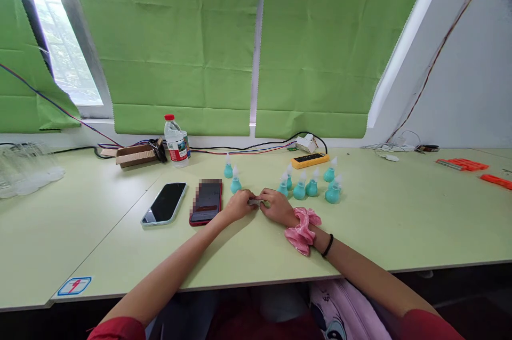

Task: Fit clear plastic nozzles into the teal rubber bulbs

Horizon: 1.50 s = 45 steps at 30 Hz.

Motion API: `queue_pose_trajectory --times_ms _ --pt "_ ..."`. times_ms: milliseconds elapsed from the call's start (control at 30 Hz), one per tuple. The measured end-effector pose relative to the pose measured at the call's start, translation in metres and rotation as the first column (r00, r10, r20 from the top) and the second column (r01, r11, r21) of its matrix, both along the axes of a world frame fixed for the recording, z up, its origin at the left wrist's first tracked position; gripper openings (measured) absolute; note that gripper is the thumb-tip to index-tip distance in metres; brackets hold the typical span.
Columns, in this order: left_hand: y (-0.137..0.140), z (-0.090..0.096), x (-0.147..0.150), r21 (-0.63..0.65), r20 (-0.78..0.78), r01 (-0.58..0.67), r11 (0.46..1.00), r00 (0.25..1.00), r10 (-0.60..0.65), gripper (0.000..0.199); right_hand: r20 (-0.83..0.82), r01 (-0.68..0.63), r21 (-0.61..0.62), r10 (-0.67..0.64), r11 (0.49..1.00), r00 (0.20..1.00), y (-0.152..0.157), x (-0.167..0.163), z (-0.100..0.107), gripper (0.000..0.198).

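To the right of the red-cased phone [207, 202], a small pale piece [254, 202] sits between the person's two hands, low over the bench [236, 260]; what it is cannot be made out, as the fingers cover most of it. Its visible part looks longest crosswise, running away from the phone's side, from the left hand [240, 204] toward the right hand [277, 207]. The left hand, just beside the phone, is the nearer to it and pinches the piece at its phone-side end; the right hand, farther out on the same side, pinches the opposite end, so the piece lies rightward of one hand and leftward of the other, with neither clearly closer to it. Two teal bottles [236, 186] stand upright to the right of the phone's far end, beyond the left hand, while a cluster of teal bottles [312, 187] stands farther right from the phone, beyond the right hand.
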<state>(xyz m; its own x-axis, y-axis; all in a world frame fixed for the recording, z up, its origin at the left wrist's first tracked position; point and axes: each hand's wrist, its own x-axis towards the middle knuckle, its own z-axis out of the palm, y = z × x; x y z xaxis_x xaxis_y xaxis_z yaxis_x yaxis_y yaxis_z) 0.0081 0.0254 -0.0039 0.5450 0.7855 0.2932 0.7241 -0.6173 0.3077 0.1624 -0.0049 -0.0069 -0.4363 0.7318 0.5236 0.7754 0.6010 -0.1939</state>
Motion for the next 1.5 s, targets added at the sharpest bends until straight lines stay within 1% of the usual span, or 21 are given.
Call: queue_pose_trajectory --times_ms 233,400,500,600,700,767,833,900,967,1033,1100,1167,1233,1300,1500 --pt "0.0 -0.001 -0.001 -0.013 0.019 0.028 1.0 0.999 -0.027 0.018 -0.033 0.031 -0.019 -0.032 0.999 0.999 0.0 -0.002 0.001 0.022" --pt "0.0 -0.002 0.0 -0.004 0.01 0.028 1.0 1.0 -0.028 0.019 -0.073 0.045 -0.065 -0.05 0.997 0.996 0.001 -0.002 0.002 0.022" --pt "0.0 -0.001 -0.001 -0.018 0.019 0.029 0.999 0.999 -0.029 0.021 -0.135 0.039 -0.111 -0.054 0.993 0.989 0.003 -0.002 0.0 0.021" --pt "-0.001 0.0 -0.002 -0.028 0.024 0.03 0.999 0.999 -0.03 0.02 -0.265 -0.011 -0.208 -0.045 0.978 0.963 0.007 -0.001 -0.003 0.022" --pt "-0.002 0.001 -0.002 -0.029 0.024 0.029 0.999 0.999 -0.028 0.019 -0.458 -0.13 -0.298 -0.023 0.946 0.889 0.013 0.001 -0.008 0.02" --pt "-0.004 0.001 -0.002 -0.022 0.042 0.053 0.998 0.998 -0.052 0.018 -0.584 -0.175 -0.335 -0.058 0.926 0.81 0.018 0.002 -0.011 0.019" --pt "-0.005 0.001 -0.001 0.01 0.088 0.098 0.995 0.991 -0.098 0.018 -0.659 -0.208 -0.393 -0.117 0.896 0.743 0.022 0.003 -0.012 0.022" --pt "-0.007 0.001 0.0 0.05 0.151 0.125 0.991 0.98 -0.131 0.016 -0.678 -0.256 -0.455 -0.146 0.853 0.72 0.023 0.004 -0.012 0.028" --pt "-0.007 0.001 0.001 0.069 0.214 0.122 0.99 0.968 -0.134 0.014 -0.677 -0.317 -0.495 -0.13 0.809 0.724 0.023 0.005 -0.009 0.033" --pt "-0.007 0.001 0.002 0.072 0.27 0.116 0.991 0.954 -0.132 0.014 -0.692 -0.386 -0.529 -0.122 0.756 0.711 0.021 0.005 -0.007 0.036" --pt "-0.008 0.001 0.002 0.07 0.312 0.124 0.99 0.94 -0.14 0.013 -0.713 -0.444 -0.568 -0.145 0.693 0.686 0.02 0.005 -0.005 0.038" --pt "-0.008 0.002 0.003 0.07 0.334 0.141 0.988 0.93 -0.156 0.012 -0.723 -0.473 -0.596 -0.178 0.648 0.667 0.02 0.005 -0.005 0.04" --pt "-0.009 0.002 0.003 0.069 0.335 0.157 0.985 0.927 -0.171 0.012 -0.721 -0.481 -0.607 -0.185 0.632 0.668 0.022 0.006 -0.007 0.04" --pt "-0.01 0.003 0.003 0.067 0.33 0.168 0.983 0.927 -0.181 0.011 -0.713 -0.479 -0.609 -0.172 0.632 0.68 0.024 0.007 -0.008 0.04" --pt "-0.01 0.002 0.002 0.069 0.324 0.188 0.98 0.925 -0.2 0.012 -0.7 -0.471 -0.582 -0.115 0.663 0.704 0.021 0.009 -0.005 0.039"
